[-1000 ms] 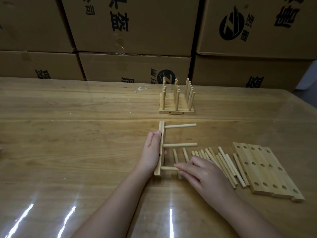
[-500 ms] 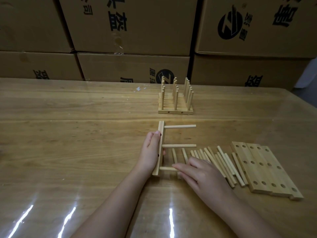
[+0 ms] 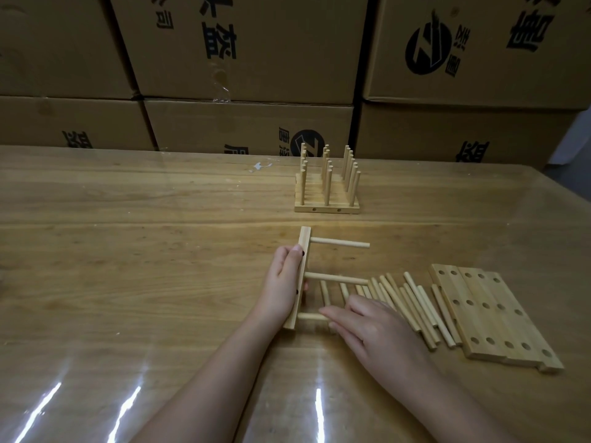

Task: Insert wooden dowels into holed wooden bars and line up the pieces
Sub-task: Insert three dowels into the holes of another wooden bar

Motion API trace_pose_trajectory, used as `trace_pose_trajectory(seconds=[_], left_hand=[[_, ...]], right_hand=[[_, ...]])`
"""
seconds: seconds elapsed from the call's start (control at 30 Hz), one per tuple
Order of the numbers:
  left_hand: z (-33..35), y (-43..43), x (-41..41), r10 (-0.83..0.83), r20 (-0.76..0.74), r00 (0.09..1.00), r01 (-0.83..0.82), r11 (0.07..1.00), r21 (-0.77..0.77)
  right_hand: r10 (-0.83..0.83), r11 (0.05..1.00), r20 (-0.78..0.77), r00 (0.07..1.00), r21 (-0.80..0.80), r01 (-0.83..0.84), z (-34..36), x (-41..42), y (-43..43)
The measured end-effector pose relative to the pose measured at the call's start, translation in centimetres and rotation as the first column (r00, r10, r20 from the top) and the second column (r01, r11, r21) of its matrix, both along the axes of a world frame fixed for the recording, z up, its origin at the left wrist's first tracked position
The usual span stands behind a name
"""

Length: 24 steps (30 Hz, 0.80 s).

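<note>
**Third dowel going into an edge-standing bar: slip and jam risks**

Left hand (image 3: pixel 284 282) grips the holed bar (image 3: pixel 303 270), fingers flat on its back face and thumb tip just showing on the dowel side. The bar stands on its long edge on the worktop (image 3: pixel 128 251), with only this hand bracing it. Risk: if the hold loosens during a push, the bar probably tips or skids left and the dowel misses its hole.

Top dowel (image 3: pixel 339 243) and middle dowel (image 3: pixel 335 278) stick out to the right and look seated. Near dowel (image 3: pixel 311 316) meets the bar low down, but its depth is not readable. Risk: pushed in at a slant, it could jam or end up out of line with the other two.

The finished pieces (image 3: pixel 327 187) stand farther back, well apart, with their dowels upright.

Right hand (image 3: pixel 377 334) lies over the near dowel with fingers stretched out towards the bar. I cannot tell whether the thumb pinches underneath. Risk: the palm sits just beside the loose dowels (image 3: pixel 412 302), so a nudge likely rolls them across the worktop or under the bar.

Spare bars (image 3: pixel 492 314) lie flat at far right, touching the loose dowels. A scattered pile could shove them askew.
</note>
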<state>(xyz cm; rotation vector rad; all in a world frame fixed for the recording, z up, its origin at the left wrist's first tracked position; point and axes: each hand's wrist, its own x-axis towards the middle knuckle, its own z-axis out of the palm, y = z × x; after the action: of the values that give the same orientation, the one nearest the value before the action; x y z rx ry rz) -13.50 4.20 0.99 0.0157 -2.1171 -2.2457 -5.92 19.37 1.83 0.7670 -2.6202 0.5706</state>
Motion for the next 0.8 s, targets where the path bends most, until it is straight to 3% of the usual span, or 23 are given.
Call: trace_pose_trajectory(seconds=[0.37, 0.63, 0.8], left_hand=[[-0.5, -0.1, -0.2, 0.045, -0.029, 0.999, -0.045, 0.999, -0.014], [-0.3, 0.0, 0.0, 0.053, -0.077, 0.996, -0.057, 0.997, -0.052], [0.0, -0.3, 0.1, 0.051, -0.039, 0.998, -0.051, 0.999, 0.006]], right_hand=[[0.0, 0.991, 0.085, 0.996, -0.135, 0.012, -0.5, 0.2, -0.6], [-0.015, 0.986, 0.169, 0.986, -0.164, 0.043, -1.1, -0.1, -0.6], [-0.008, 0.988, 0.173, 0.985, -0.152, 0.035, -1.0, -0.3, -0.7]])
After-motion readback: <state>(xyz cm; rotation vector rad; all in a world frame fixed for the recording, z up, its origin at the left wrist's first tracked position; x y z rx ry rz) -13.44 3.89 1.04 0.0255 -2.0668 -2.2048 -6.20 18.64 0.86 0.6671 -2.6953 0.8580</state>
